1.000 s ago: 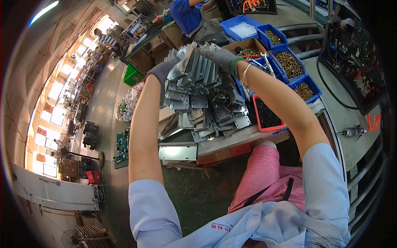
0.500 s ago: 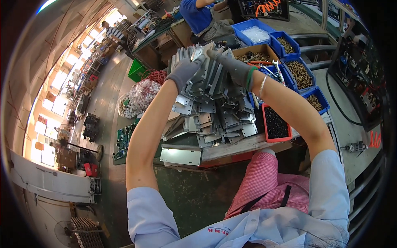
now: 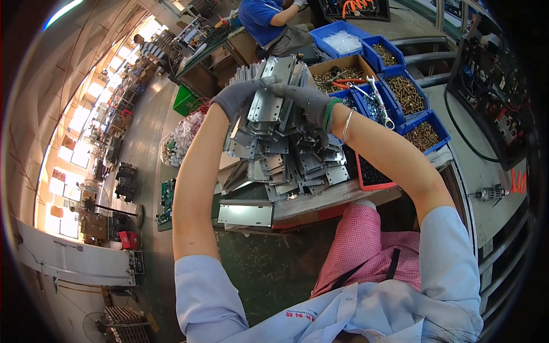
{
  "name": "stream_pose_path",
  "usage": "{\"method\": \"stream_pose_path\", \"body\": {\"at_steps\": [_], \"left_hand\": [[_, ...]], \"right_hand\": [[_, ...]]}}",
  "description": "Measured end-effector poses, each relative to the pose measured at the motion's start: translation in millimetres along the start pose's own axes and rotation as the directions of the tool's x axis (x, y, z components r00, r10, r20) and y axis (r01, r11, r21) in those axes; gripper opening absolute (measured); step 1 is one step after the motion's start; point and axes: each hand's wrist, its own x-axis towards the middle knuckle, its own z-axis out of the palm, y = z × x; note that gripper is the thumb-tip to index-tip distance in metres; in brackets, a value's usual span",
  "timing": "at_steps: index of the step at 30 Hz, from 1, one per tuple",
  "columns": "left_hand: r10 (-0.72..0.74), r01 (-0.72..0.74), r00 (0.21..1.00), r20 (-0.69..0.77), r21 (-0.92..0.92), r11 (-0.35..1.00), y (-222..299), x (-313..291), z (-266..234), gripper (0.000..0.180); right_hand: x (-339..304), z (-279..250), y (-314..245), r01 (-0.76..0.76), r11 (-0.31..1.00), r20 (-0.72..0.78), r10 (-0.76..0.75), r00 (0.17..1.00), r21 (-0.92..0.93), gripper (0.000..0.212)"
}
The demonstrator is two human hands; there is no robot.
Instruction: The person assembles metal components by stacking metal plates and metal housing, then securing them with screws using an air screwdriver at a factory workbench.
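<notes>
Both my hands wear grey gloves and meet over a tall pile of silvery sheet-metal brackets (image 3: pixel 297 154). My left hand (image 3: pixel 243 96) is closed on the left side of a long metal plate with small holes (image 3: pixel 267 107). From the other side my right hand (image 3: pixel 306 103) closes on the same plate, its thumb near the left one. The plate's broad face is turned up toward me. Fingers on its underside are hidden. One separate bracket (image 3: pixel 246 214) lies flat at the table's near edge.
Right of the pile, blue bins of brass fasteners (image 3: pixel 405 94) surround a cardboard box (image 3: pixel 327 73) and a wrench (image 3: pixel 379 102). A red bin of black screws (image 3: pixel 372 174) stands beneath my right forearm. Bagged white parts (image 3: pixel 182 137) lie left. A co-worker in blue (image 3: pixel 260 23) sits beyond.
My hands have drawn closer together and slightly left. The plate between them has turned broad face up, where narrow bracket edges showed before.
</notes>
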Motion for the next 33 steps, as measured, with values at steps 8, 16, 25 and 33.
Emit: {"method": "stream_pose_path", "body": {"at_steps": [8, 16, 25, 33], "left_hand": [[0.15, -0.132, 0.962, 0.228, -0.092, 0.987, -14.9, -9.1, 0.9, 0.04], [0.103, -0.097, 0.993, 0.052, -0.104, 0.99, 2.6, -50.8, 0.2, 0.044], [0.18, -0.174, 0.984, 0.003, -0.245, 0.954, -4.8, -57.6, 2.4, 0.043], [0.328, -0.314, 0.916, -0.23, 0.098, 0.944, 70.2, -107.7, -29.1, 0.061]], "right_hand": [[-31.9, 15.3, -4.7, -0.076, 0.997, -0.086, 0.076, 0.993, 0.0, 0.049], [-30.2, 25.6, -1.2, 0.034, 0.998, -0.06, -0.037, 0.997, -0.054, 0.045], [-10.2, 20.5, 24.7, 0.119, 0.984, 0.12, -0.136, 0.983, 0.133, 0.048], [-28.6, 69.3, -42.6, 0.35, 0.92, 0.226, -0.383, 0.896, 0.175, 0.043]]}}
